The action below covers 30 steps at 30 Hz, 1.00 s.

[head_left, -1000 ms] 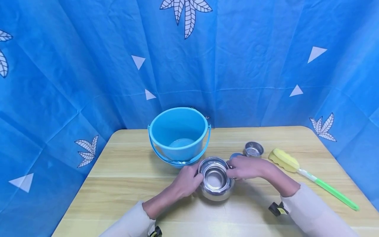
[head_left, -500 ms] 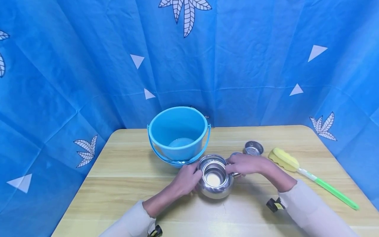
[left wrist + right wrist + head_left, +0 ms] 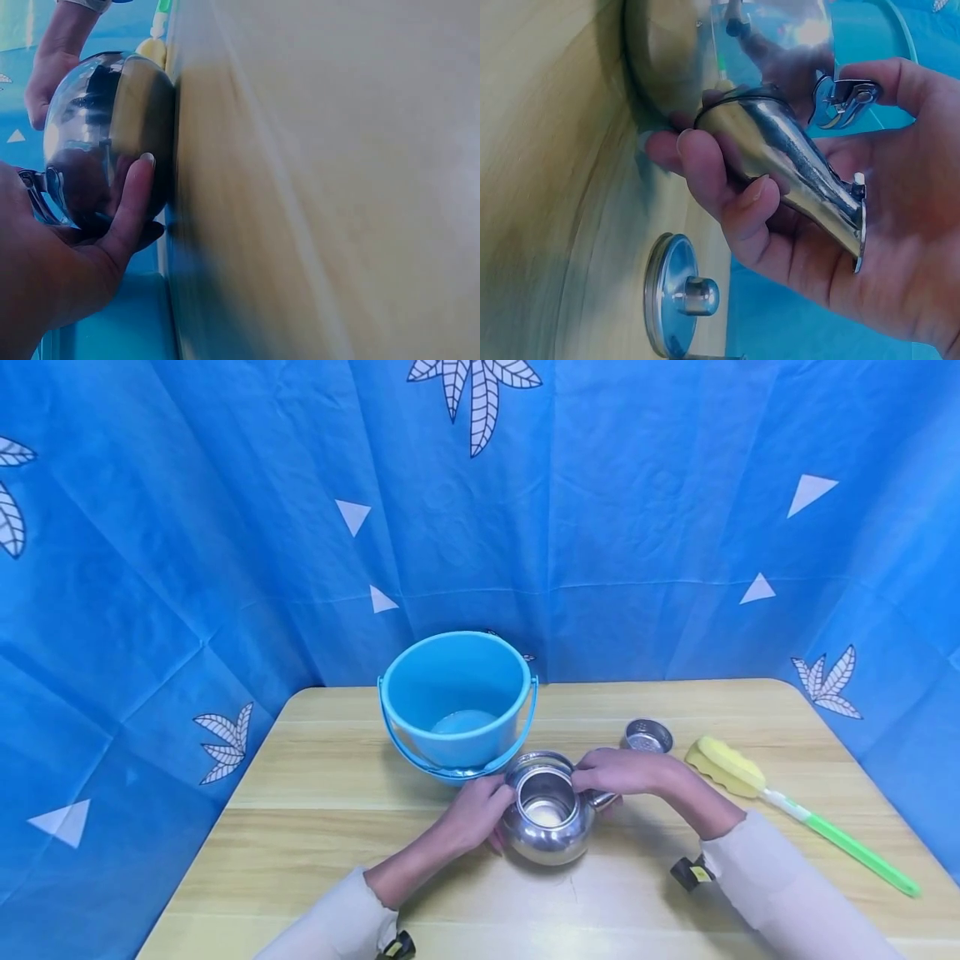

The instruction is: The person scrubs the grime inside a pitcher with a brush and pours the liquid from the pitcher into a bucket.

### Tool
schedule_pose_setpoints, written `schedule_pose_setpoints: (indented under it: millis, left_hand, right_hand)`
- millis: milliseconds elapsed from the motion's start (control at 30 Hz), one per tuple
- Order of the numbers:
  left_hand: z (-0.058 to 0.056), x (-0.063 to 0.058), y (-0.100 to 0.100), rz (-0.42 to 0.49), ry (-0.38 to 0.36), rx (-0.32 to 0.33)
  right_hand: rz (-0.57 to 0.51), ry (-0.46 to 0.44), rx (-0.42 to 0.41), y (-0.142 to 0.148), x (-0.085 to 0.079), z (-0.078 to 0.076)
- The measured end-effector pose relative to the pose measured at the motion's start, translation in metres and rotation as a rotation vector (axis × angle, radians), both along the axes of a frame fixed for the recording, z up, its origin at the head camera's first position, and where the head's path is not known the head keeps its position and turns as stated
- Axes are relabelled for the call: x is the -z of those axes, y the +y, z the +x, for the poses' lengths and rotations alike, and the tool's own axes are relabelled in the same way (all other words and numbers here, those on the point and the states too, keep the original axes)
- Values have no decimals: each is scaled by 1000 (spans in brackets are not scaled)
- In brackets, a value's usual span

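Observation:
A shiny stainless-steel teapot (image 3: 549,845) stands at the middle of the table, its uncovered mouth facing up and toward me. My left hand (image 3: 474,814) grips its left side, thumb near the rim and fingers against the belly in the left wrist view. On the other side my right hand (image 3: 626,772) holds the spout (image 3: 780,154), with several fingers curled beneath it. A metal handle bracket (image 3: 844,101) sits by the right thumb. The round knobbed lid (image 3: 676,294) lies beyond the right fingers in the right wrist view and is hidden in the head view.
A blue bucket (image 3: 416,718) with a carrying handle stands right behind the teapot. To the right are a small perforated metal strainer (image 3: 648,739) and a yellow sponge brush (image 3: 723,767) with a green handle (image 3: 862,853). Blue cloth (image 3: 637,527) hangs behind the table (image 3: 315,860).
Both hands keep their hold while the teapot turns slightly, its mouth leaning more toward me. The spout shows more, and the right hand now covers the lid in the head view.

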<state>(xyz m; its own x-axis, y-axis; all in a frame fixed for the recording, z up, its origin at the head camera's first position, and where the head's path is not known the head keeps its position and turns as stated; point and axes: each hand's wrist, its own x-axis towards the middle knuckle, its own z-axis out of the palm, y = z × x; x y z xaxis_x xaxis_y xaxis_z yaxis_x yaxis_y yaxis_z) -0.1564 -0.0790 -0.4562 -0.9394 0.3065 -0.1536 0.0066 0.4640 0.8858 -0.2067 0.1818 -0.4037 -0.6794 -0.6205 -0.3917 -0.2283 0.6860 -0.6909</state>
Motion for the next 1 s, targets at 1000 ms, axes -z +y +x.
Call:
schedule_pose_setpoints:
  millis: [1000]
  left_hand:
    - [2, 2, -15, 41, -113, 117]
  right_hand:
    - [70, 144, -13, 5, 0, 4]
